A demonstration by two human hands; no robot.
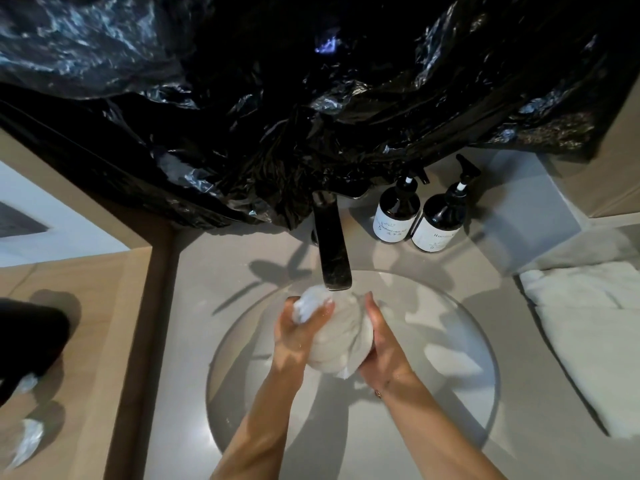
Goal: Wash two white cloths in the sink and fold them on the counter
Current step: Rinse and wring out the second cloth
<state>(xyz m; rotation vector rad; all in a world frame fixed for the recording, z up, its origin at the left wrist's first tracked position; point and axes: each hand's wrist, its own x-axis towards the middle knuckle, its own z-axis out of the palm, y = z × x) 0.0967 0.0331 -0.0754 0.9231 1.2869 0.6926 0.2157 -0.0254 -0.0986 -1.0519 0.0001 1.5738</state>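
Note:
A bunched, wet white cloth (337,336) hangs over the round sink (460,344), right under the dark faucet (332,247). My left hand (296,336) grips the cloth's left side, fingers curled round a wad of it. My right hand (382,341) clasps its right side, thumb pointing up. A second white cloth (588,334) lies spread on the counter to the right of the sink, apart from both hands.
Two dark pump bottles (420,216) with white labels stand behind the sink at the right. Crinkled black plastic sheeting (311,98) covers the wall above the faucet. A beige counter (194,323) surrounds the sink. A dark object (27,344) sits at far left.

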